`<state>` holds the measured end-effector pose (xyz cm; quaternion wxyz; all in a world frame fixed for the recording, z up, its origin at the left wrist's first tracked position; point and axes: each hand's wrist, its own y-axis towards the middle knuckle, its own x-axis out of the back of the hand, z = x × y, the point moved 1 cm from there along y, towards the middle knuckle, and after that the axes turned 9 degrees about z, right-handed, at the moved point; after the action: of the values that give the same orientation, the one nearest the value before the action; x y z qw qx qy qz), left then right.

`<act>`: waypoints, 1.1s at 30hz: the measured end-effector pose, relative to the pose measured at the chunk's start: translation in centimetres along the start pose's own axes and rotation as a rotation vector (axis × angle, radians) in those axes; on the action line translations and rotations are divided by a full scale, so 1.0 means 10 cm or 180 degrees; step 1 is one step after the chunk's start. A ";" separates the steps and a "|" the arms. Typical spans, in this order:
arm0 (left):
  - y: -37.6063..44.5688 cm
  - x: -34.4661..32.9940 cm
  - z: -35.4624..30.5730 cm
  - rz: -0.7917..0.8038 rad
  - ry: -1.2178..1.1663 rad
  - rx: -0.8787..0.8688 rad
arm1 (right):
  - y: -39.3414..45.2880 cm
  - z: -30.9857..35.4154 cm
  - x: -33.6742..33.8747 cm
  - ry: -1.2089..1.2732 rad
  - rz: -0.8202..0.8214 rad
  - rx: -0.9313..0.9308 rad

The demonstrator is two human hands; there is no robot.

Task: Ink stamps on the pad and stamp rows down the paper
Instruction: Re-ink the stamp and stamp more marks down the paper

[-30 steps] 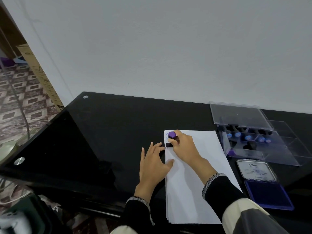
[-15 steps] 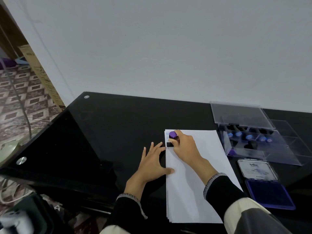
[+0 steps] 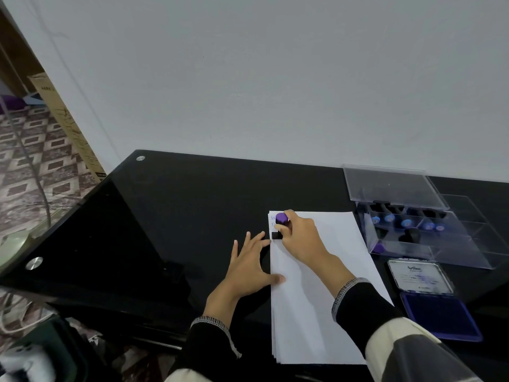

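Since half a second ago we see little change: our right hand point(image 3: 298, 238) keeps the stamp point(image 3: 279, 226) pressed at the same spot near the paper's top left corner, and our left hand point(image 3: 248, 267) has only slid a touch along the left edge. We grasp the stamp with curled fingers round its purple knob, its black base down on the paper point(image 3: 325, 285) right at the left edge, just below two faint blue prints. Our left hand lies flat and relaxed, fingers spread on the black table point(image 3: 179, 216), the thumb resting over the paper's edge to pin it. We see the sheets stacked slightly fanned at the near edge, which reaches close to the table's front rim. Below the stamp the page is blank down to our sleeves, so the whole left margin lies open. To the right, well apart from the paper, the ink pad point(image 3: 438, 317) sits open, its lid point(image 3: 418, 275) tipped back. Beyond it stands a clear plastic box point(image 3: 424, 230) with its cover raised, more stamps inside. Left of our left hand the dark glass runs bare to the corner bolts.
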<state>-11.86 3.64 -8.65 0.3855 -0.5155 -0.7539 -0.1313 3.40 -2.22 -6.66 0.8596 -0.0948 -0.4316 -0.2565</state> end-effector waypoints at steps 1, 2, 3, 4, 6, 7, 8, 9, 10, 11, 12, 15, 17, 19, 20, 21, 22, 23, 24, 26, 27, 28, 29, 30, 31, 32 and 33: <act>0.00 0.00 0.00 -0.0005 -0.0008 -0.0004 | 0.03 0.00 0.01 -0.0018 0.0037 -0.0031; 0.00 0.00 0.00 -0.0003 -0.0013 -0.0007 | 0.05 0.00 0.02 -0.0033 0.0059 -0.0054; 0.00 0.00 0.00 0.0002 -0.0013 -0.0007 | 0.06 0.00 0.02 -0.0046 0.0072 -0.0074; 0.00 0.00 0.00 0.0006 -0.0012 -0.0004 | 0.06 0.00 0.01 -0.0049 0.0074 -0.0092; 0.00 0.00 0.00 0.0002 -0.0007 0.0001 | 0.02 -0.01 -0.01 -0.0011 0.0027 -0.0080; 0.00 0.00 0.00 -0.0006 -0.0010 0.0002 | 0.00 -0.01 -0.02 0.0020 -0.0027 -0.0041; 0.00 0.00 -0.01 -0.0015 -0.0017 0.0001 | -0.04 -0.01 -0.04 0.0046 -0.0096 0.0016; 0.00 0.00 -0.01 -0.0024 -0.0028 0.0000 | -0.08 -0.02 -0.06 0.0059 -0.0161 0.0071; 0.00 0.00 -0.01 -0.0029 -0.0038 0.0000 | -0.12 -0.02 -0.08 0.0061 -0.0223 0.0111; -0.01 0.00 -0.01 -0.0028 -0.0046 0.0002 | -0.16 -0.03 -0.10 0.0064 -0.0293 0.0133; -0.01 0.00 -0.01 -0.0022 -0.0052 0.0002 | -0.19 -0.03 -0.12 0.0073 -0.0373 0.0149; -0.01 0.00 -0.02 -0.0013 -0.0050 0.0001 | -0.25 -0.03 -0.15 0.0106 -0.0512 0.0193; -0.01 0.01 -0.02 -0.0007 -0.0033 0.0013 | -0.23 -0.02 -0.13 0.0100 -0.0460 0.0192; -0.01 0.01 -0.02 0.0006 -0.0021 0.0018 | -0.16 -0.01 -0.09 0.0086 -0.0324 0.0172; -0.01 0.01 -0.02 0.0013 -0.0022 0.0016 | -0.11 0.00 -0.07 0.0097 -0.0263 0.0146; -0.01 0.01 -0.02 0.0016 -0.0026 0.0015 | -0.08 0.00 -0.05 0.0108 -0.0211 0.0108; -0.01 0.01 -0.02 0.0015 -0.0027 0.0014 | -0.06 0.00 -0.04 0.0110 -0.0178 0.0080; -0.01 0.01 -0.02 0.0011 -0.0025 0.0011 | -0.04 0.00 -0.03 0.0110 -0.0165 0.0071; -0.01 0.01 -0.02 0.0010 -0.0024 0.0008 | -0.04 0.00 -0.04 0.0116 -0.0174 0.0082; -0.01 0.01 -0.02 0.0009 -0.0029 -0.0002 | -0.08 -0.02 -0.07 0.0124 -0.0231 0.0119; -0.01 0.01 -0.02 0.0008 -0.0025 -0.0003 | -0.11 -0.03 -0.09 0.0130 -0.0269 0.0125; -0.01 0.01 -0.02 0.0003 -0.0015 -0.0002 | -0.14 -0.04 -0.11 0.0144 -0.0315 0.0130; -0.01 0.01 -0.02 -0.0003 -0.0005 0.0002 | -0.15 -0.04 -0.13 0.0159 -0.0363 0.0139; -0.01 0.01 -0.03 -0.0006 0.0000 0.0007 | -0.16 -0.05 -0.14 0.0167 -0.0400 0.0147; -0.01 0.01 -0.03 -0.0004 0.0002 0.0010 | -0.16 -0.05 -0.14 0.0181 -0.0416 0.0143; -0.01 0.01 -0.03 0.0003 0.0003 0.0010 | -0.15 -0.04 -0.13 0.0207 -0.0413 0.0127; -0.02 0.01 -0.03 0.0008 0.0002 0.0005 | -0.14 -0.04 -0.13 0.0234 -0.0397 0.0112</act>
<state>-11.89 3.45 -8.37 0.3863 -0.5161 -0.7533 -0.1303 2.32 -3.13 -7.98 0.8587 -0.0431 -0.4092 -0.3053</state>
